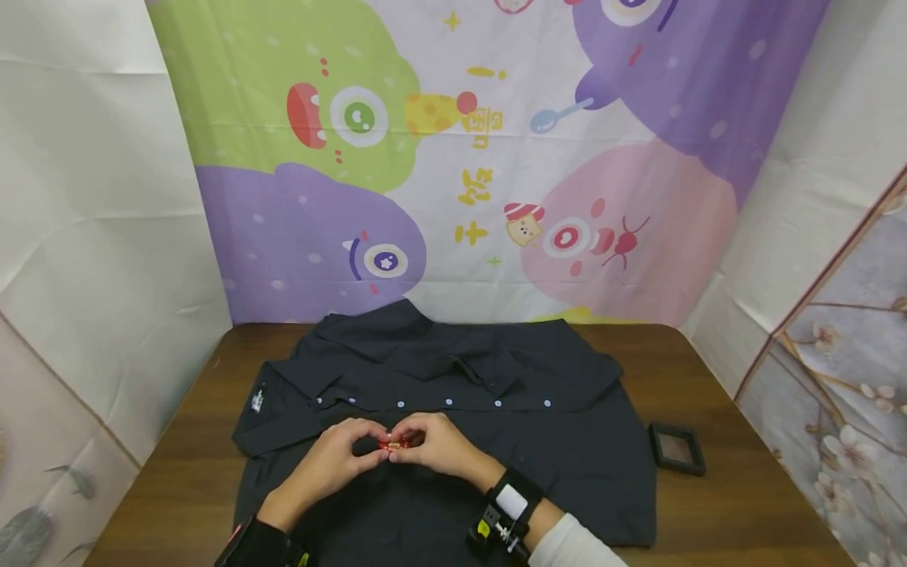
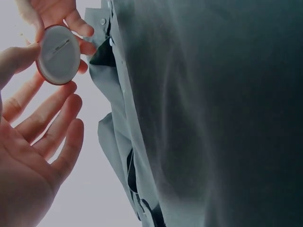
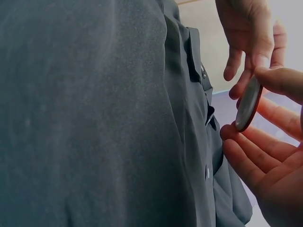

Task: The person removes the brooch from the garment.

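Above a dark button-up shirt, both hands pinch a round pin badge by its edges. My left hand has thumb and fingertips on one side of it; my right hand grips the opposite side. In the head view only a bit of the badge's red, patterned face shows between the fingers. The left wrist view shows its pale back, with a narrow metal pin across it. It appears nearly edge-on in the right wrist view, apart from the shirt.
The shirt lies spread over a brown wooden table, its row of pale buttons running across. A small black square frame sits to the shirt's right. Behind the table hangs a cloth with cartoon monsters.
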Demonstrator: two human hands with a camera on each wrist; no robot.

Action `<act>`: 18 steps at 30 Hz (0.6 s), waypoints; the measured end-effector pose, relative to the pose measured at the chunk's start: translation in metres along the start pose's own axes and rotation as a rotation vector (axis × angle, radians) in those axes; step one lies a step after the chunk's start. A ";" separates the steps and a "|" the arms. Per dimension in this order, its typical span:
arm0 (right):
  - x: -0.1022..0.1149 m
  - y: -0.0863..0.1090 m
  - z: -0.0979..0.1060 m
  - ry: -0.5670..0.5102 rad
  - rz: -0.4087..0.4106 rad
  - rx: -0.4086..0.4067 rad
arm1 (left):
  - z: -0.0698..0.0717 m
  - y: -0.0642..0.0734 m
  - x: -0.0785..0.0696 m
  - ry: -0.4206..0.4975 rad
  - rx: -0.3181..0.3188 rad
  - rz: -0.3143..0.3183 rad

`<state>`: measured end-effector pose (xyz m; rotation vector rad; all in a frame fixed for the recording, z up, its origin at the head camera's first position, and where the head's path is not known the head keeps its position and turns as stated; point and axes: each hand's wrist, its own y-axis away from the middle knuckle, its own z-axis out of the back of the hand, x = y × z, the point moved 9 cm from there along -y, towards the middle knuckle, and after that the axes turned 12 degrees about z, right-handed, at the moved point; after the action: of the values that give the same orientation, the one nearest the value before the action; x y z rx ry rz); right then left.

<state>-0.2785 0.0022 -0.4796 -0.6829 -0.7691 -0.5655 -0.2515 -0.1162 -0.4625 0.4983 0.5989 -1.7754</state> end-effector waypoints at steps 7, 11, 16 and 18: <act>-0.002 -0.001 -0.001 0.026 0.002 0.012 | -0.002 -0.002 0.002 0.012 0.044 0.007; -0.002 -0.002 -0.002 0.023 0.001 0.018 | -0.002 -0.001 0.004 0.015 0.058 0.022; -0.002 -0.003 -0.004 0.022 0.002 0.020 | -0.001 0.001 0.005 0.008 0.059 0.026; -0.001 -0.003 -0.005 0.023 0.008 0.021 | -0.001 0.002 0.005 0.004 0.056 0.022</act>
<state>-0.2791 -0.0034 -0.4819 -0.6589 -0.7494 -0.5570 -0.2513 -0.1197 -0.4664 0.5452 0.5462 -1.7749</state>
